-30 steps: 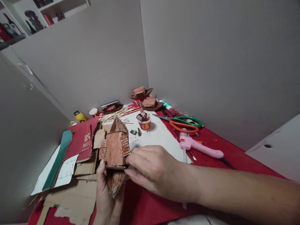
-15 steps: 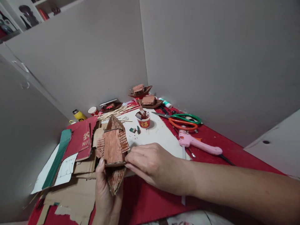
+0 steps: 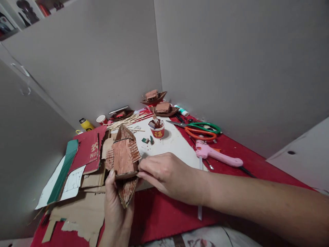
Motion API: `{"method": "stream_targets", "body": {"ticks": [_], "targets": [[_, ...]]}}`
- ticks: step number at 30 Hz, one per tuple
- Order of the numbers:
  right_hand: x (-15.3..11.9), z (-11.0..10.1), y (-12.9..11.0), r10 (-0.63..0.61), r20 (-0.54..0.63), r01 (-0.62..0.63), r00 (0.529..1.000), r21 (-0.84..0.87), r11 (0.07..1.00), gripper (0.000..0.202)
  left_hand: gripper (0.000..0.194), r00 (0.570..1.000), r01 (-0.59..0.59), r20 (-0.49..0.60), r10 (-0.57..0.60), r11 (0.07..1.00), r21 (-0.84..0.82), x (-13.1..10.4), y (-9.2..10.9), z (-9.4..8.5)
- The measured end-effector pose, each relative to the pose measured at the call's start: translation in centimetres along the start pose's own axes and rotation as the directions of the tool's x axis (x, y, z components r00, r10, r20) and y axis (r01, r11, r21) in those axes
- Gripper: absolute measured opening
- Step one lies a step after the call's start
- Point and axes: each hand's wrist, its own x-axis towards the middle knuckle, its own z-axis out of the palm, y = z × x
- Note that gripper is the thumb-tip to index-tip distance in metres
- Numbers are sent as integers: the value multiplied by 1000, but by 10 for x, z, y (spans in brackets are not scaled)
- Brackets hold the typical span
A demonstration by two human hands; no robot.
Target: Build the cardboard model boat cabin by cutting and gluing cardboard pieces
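My left hand (image 3: 116, 209) holds a brown painted cardboard model boat (image 3: 124, 158) from below, its pointed end toward me and its thumb on the left side. A ribbed roof piece sits on the boat's deck. My right hand (image 3: 166, 173) reaches in from the right, and its fingertips pinch the boat's right edge at the roof's near corner.
A red cloth (image 3: 164, 216) covers the table. Cardboard scraps (image 3: 82, 209) lie at left. Behind are a red paint cup (image 3: 156, 128), wooden sticks (image 3: 128, 121), two finished model boats (image 3: 159, 103), scissors (image 3: 203, 132), a pink glue gun (image 3: 218, 154) and a white sheet (image 3: 174, 144). Grey walls enclose the corner.
The view has shifted slightly upward. Both hands keep their grip on the boat; it has tilted a little and moved slightly left.
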Motion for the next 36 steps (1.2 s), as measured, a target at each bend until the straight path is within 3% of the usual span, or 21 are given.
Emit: {"method": "stream_targets", "body": {"ticks": [4, 9, 12, 18, 23, 27, 33, 36], "targets": [[3, 0, 3, 18, 7, -18, 1000, 82, 996, 11, 31, 1000, -3, 26, 3, 1000, 17, 1, -1, -1], [8, -12, 2, 154, 139, -195, 978, 362, 911, 10, 31, 994, 43, 101, -48, 997, 57, 1, -1, -8], [5, -23, 1, 195, 180, -253, 964, 406, 878, 8, 31, 990, 46, 131, -53, 997, 58, 2, 1, -10], [-8, -27, -1, 191, 9, -183, 982, 330, 926, 11, 36, 991, 47, 121, -58, 995, 89, 3, 4, -7], [-10, -23, -11, -2, -143, 28, 990, 176, 984, 11, 39, 999, 37, 34, -41, 995, 89, -1, -5, -3], [-3, -25, -15, -107, -219, 117, 970, 34, 992, 24, 49, 993, 24, 111, -34, 996, 91, 0, -11, -7], [5, -23, -3, -33, -79, 22, 996, -133, 991, 78, 65, 988, 22, 144, -54, 977, 213, -2, -12, -12], [8, -21, 4, 6, -26, -10, 1000, -166, 986, 90, 72, 990, -41, 144, 0, 958, 283, -2, -15, -13]]}}
